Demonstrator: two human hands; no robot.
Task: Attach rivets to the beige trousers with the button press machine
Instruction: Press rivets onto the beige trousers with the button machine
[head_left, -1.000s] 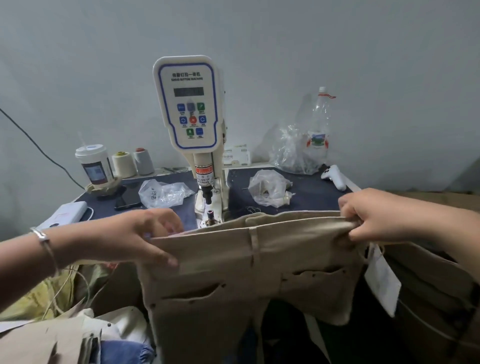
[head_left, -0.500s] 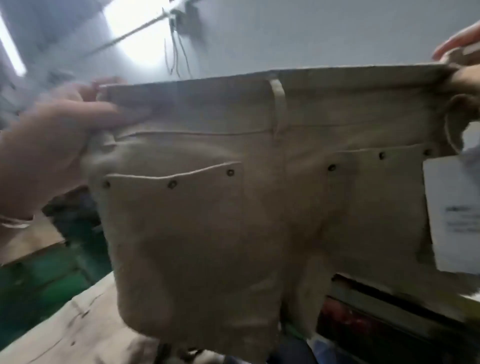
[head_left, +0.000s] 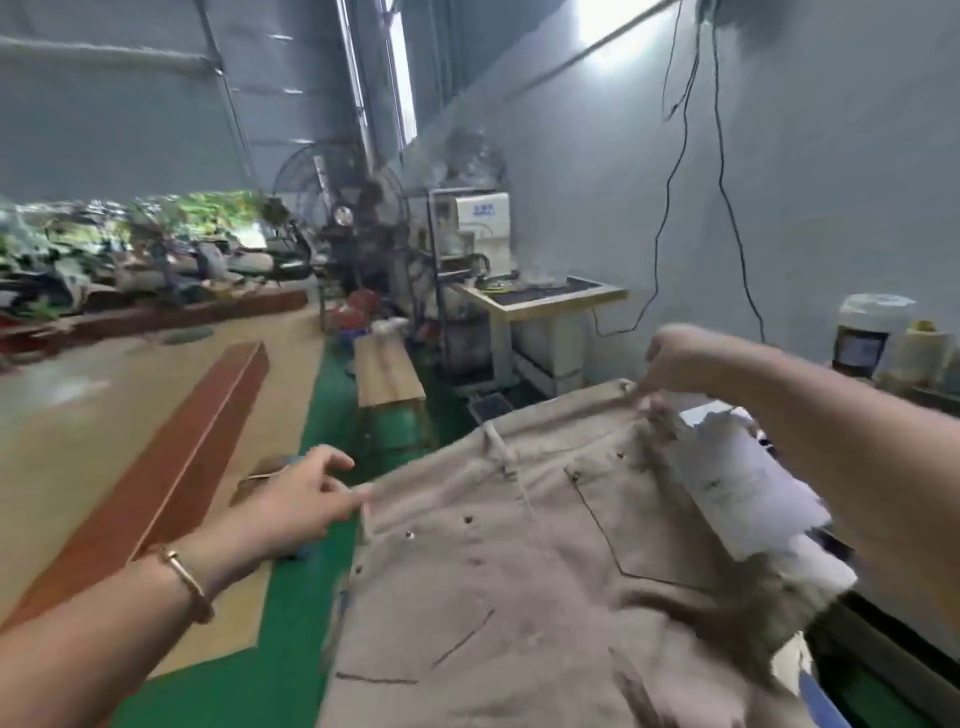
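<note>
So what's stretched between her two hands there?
In the head view, the beige trousers' waistband spans between the left hand and right hand, with one belt loop midway along it.

Beige trousers (head_left: 545, 571) are matt woven cloth, slightly coarse, with small shiny metal rivets (head_left: 468, 518) at the pocket edges. Hang tag (head_left: 748, 493) at right of frame looks like white matt paper (blurred). Bracelet (head_left: 189, 579) on the lower-left wrist is glossy gold-toned metal. Bench (head_left: 389, 371) at centre is bare pale wood; floor (head_left: 332, 395) beneath is smooth green with a slight sheen.
</note>
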